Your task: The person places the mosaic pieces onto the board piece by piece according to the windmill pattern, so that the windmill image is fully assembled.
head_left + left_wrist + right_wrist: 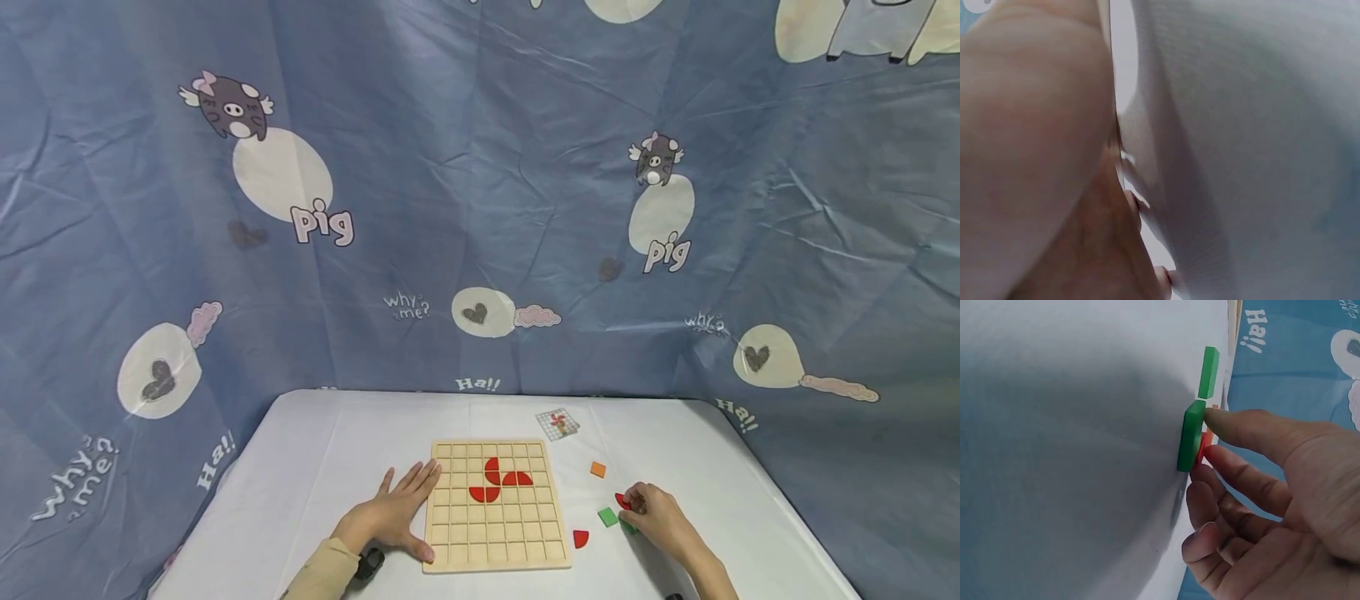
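My left hand (393, 512) rests spread along the left edge of a wooden grid board (517, 533), its thumb at the near corner. Several red quarter-circle pieces (492, 477) form a pinwheel-like pattern in the board's upper middle. To the right of the board, my right hand (663, 521) pinches a red quarter-circle piece (622, 501) between thumb and index finger, low over the table. Close beneath that thumb is a green square block (1192, 437), partly covered in the head view. Another green square block (608, 517) lies just left of it.
A loose red quarter-circle (581, 539) lies by the board's lower right side. An orange square (597, 469) sits farther back. A pattern card (557, 424) lies beyond the board's far right corner. The white-covered table (360, 417) ends at a blue printed curtain (405, 208).
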Demonstrator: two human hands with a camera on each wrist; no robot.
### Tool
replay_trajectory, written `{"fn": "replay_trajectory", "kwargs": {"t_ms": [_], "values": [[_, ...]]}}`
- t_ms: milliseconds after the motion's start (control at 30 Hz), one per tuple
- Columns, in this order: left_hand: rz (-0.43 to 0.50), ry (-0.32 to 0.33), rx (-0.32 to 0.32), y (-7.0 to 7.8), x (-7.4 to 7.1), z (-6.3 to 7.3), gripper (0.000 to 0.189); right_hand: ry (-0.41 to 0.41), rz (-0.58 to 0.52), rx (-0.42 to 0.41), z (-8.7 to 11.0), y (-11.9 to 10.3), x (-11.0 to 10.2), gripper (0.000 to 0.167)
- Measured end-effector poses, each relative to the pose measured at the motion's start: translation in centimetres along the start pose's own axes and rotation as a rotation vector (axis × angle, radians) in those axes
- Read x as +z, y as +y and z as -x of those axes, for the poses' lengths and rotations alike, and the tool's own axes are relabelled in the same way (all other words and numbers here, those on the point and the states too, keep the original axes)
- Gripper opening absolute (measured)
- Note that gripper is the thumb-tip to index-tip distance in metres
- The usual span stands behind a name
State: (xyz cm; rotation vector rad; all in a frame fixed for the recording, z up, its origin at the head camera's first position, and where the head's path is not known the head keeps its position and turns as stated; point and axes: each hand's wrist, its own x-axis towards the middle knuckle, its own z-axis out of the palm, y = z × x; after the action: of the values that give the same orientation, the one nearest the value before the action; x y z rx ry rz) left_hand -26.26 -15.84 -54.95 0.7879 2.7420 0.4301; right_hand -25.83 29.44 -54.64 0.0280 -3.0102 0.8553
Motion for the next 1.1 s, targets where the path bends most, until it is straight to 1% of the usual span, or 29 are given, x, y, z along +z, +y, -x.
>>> {"fn": "replay_trajectory", "kwargs": {"t_ms": [167, 300, 467, 667, 767, 867, 1033, 1100], "values": [[0.002, -0.013, -0.007, 0.1, 0.0, 0.1, 0.134, 0.012, -0.010, 0.012, -0.3, 0.3, 0.3, 0.020], [0.006, -0.010, -0.004, 0.2, 0.0, 0.2, 0.134, 0.010, -0.020, 0.029, -0.7, 0.6, 0.6, 0.020], [0.005, -0.003, 0.001, 0.1, -0.1, 0.2, 0.133, 0.016, -0.004, 0.013, -1.2, 0.7, 0.6, 0.019], [0.013, -0.009, 0.010, 0.0, -0.2, 0.3, 0.135, -0.002, 0.019, 0.012, -1.5, 0.7, 0.4, 0.017], [0.014, -0.003, 0.010, 0.0, -0.2, 0.3, 0.134, -0.006, 0.026, -0.004, -1.5, 0.7, 0.1, 0.015], [0.017, -0.002, 0.012, 0.1, -0.2, 0.3, 0.133, 0.000, 0.037, -0.039, -1.5, 0.9, -0.2, 0.014], [0.020, 0.008, 0.022, -0.1, 0.0, 0.2, 0.133, 0.003, 0.047, -0.107, -1.9, 1.1, -0.9, 0.020], [0.015, 0.006, 0.019, -0.1, 0.0, 0.2, 0.133, -0.005, 0.043, -0.119, -2.2, 1.1, -0.9, 0.023]]}}
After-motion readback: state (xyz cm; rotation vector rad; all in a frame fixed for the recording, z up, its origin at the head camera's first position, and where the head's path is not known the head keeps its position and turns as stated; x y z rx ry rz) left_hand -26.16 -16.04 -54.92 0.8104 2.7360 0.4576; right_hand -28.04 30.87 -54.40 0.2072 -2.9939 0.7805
